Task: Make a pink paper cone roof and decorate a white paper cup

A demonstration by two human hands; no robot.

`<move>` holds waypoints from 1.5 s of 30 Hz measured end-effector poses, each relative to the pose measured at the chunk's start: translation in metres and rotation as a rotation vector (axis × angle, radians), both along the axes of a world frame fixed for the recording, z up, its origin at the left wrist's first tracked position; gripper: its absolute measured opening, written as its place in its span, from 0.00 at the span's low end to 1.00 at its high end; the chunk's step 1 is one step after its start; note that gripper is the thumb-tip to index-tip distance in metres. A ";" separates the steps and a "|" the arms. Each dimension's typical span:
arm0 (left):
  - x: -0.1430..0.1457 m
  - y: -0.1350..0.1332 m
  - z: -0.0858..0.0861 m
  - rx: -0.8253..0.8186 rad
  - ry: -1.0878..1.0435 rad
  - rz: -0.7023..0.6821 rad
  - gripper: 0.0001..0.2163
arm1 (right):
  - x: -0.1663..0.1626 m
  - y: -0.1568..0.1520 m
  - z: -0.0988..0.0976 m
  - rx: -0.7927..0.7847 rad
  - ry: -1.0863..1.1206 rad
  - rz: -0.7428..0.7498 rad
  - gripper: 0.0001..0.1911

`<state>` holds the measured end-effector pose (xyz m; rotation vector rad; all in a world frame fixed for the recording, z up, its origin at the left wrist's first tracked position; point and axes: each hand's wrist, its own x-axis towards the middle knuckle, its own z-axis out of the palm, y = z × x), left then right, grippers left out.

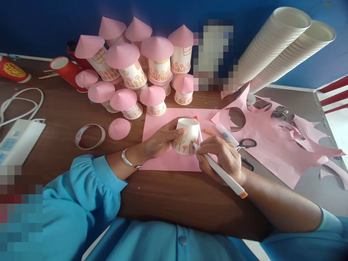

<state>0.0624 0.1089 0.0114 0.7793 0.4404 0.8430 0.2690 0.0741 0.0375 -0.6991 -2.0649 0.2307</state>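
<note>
My left hand [163, 139] is closed around a small white paper cup [182, 137], held upside down above a pink paper sheet [157, 163]. Red and yellow flowers are drawn on the cup's side. In my right hand [221, 159] is a white marker [224, 175] with an orange end, its tip at the right part of the drawing. Another marker's white barrel and red end [196, 118] show just behind the cup. Beyond my left hand lies a pink paper cone [119, 129].
Behind stand several decorated cups with pink cone tops [123, 56]. Two tall cup stacks [272, 47] lean at the back right. Pink paper scraps [280, 145], scissors [247, 143] and a glue stick [227, 135] lie right; a tape roll [90, 146] and a power strip [23, 139] lie left.
</note>
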 end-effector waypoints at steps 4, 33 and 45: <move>0.000 0.000 -0.001 0.012 0.020 0.004 0.20 | -0.002 -0.001 0.001 0.001 0.003 0.021 0.12; 0.001 0.000 0.002 -0.018 -0.012 0.020 0.17 | -0.002 -0.004 0.003 -0.021 -0.019 -0.014 0.11; 0.000 0.000 0.000 0.021 0.018 -0.006 0.20 | -0.003 -0.006 0.000 -0.023 -0.011 0.035 0.12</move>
